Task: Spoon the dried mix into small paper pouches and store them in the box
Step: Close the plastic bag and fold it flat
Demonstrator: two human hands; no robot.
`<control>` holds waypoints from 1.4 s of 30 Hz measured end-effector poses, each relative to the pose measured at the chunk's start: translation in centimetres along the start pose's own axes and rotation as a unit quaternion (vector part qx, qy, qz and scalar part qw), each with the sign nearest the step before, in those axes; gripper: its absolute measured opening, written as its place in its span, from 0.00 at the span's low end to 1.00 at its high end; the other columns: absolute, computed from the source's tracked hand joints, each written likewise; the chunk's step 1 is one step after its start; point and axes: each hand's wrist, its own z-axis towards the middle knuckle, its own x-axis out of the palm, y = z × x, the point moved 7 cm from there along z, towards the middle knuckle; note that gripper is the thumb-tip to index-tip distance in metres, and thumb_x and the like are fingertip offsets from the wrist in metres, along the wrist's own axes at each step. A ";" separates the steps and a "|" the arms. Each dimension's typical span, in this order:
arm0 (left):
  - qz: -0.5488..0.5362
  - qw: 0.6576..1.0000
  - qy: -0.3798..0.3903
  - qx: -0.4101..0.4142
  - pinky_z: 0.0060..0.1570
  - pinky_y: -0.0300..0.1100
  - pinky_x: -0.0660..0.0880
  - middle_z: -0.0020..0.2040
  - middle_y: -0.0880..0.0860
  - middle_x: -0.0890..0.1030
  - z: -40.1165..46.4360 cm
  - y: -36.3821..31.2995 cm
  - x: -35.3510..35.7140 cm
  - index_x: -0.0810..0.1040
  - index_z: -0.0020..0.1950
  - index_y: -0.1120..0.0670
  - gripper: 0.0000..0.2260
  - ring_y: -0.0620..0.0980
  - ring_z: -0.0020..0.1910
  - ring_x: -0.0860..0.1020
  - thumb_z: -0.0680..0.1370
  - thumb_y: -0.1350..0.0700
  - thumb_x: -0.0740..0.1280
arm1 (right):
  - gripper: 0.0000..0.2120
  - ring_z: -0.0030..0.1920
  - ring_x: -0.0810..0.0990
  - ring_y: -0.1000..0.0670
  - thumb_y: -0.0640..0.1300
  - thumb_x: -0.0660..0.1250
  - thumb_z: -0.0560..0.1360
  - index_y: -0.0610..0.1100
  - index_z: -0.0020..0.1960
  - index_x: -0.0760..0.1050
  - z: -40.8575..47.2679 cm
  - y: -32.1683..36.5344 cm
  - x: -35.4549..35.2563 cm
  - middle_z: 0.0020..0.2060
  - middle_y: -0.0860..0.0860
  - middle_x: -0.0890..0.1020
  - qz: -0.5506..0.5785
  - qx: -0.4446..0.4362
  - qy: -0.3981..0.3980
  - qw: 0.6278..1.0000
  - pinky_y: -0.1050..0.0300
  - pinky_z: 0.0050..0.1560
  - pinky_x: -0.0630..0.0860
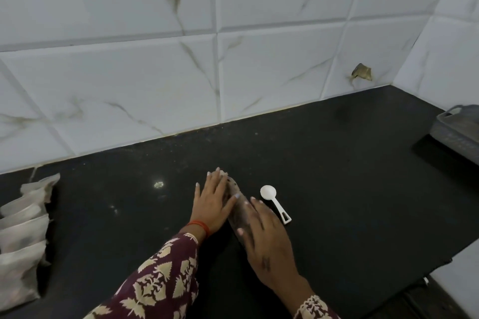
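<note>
The left hand [213, 203] is laid flat, fingers straight and spread, on the far end of a clear packet of dried mix [237, 211] that lies on the black counter [337, 163]. The right hand [267, 238] is pressed flat on the near end of the same packet, fingers extended. The packet is held down between the 2 hands, and only a strip of it is seen between them. A white measuring spoon [275, 206] is placed just right of the packet, bowl toward the tiled wall [233, 8], untouched by either hand. Well left of the packet, a row of paper pouches [22, 235] is stacked at the counter's edge. Far right of the packet, a grey basket [458, 129] is partly seen.
</note>
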 end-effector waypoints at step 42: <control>0.053 0.934 -0.324 -0.139 0.69 0.61 0.62 0.75 0.57 0.62 -27.6 28.5 -30.3 0.62 0.74 0.52 0.43 0.60 0.72 0.61 0.66 0.29 0.61 | 0.25 0.69 0.66 0.55 0.58 0.62 0.76 0.54 0.71 0.66 6.8 36.6 7.4 0.70 0.54 0.69 0.427 0.059 0.181 0.884 0.55 0.68 0.65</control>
